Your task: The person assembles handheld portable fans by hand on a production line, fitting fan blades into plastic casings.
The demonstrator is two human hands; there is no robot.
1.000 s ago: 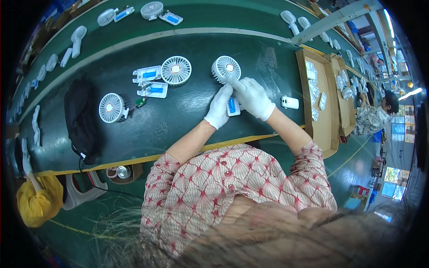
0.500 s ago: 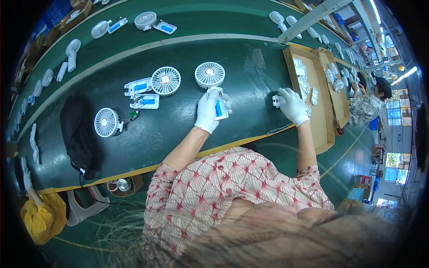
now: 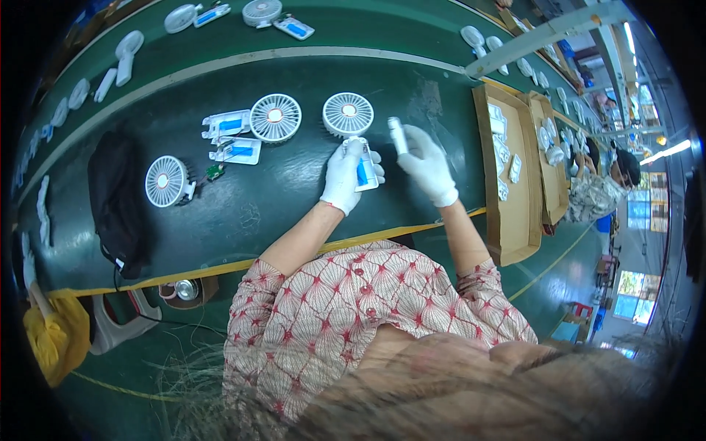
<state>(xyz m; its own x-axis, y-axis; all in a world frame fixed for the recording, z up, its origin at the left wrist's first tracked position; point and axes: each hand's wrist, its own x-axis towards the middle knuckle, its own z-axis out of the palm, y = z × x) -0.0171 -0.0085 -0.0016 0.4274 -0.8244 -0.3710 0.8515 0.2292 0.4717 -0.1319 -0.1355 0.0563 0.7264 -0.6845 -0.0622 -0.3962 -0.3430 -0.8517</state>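
My left hand (image 3: 340, 178), in a white glove, grips the open white handle of a small fan, with a blue battery (image 3: 362, 173) showing inside it. The round white fan head (image 3: 348, 114) lies on the dark green table just beyond. My gloved right hand (image 3: 428, 167) is raised to the right of it, pinching a narrow white plastic piece (image 3: 398, 135), likely a handle cover, seen edge-on. Left of these, another fan head (image 3: 275, 117) rests beside handle shells (image 3: 238, 151) with blue batteries.
A cardboard tray (image 3: 511, 220) of white plastic parts stands at the right. On the left lie a fan head (image 3: 167, 181), a small green circuit board (image 3: 214, 172) and a black bag (image 3: 116, 202). Fans line a green belt (image 3: 220, 38) at the back. Other people sit at both sides.
My right hand has come leftward from beside the cardboard tray, carrying the white plastic piece toward the fan. My left hand keeps its hold on the handle. The view has shifted slightly.
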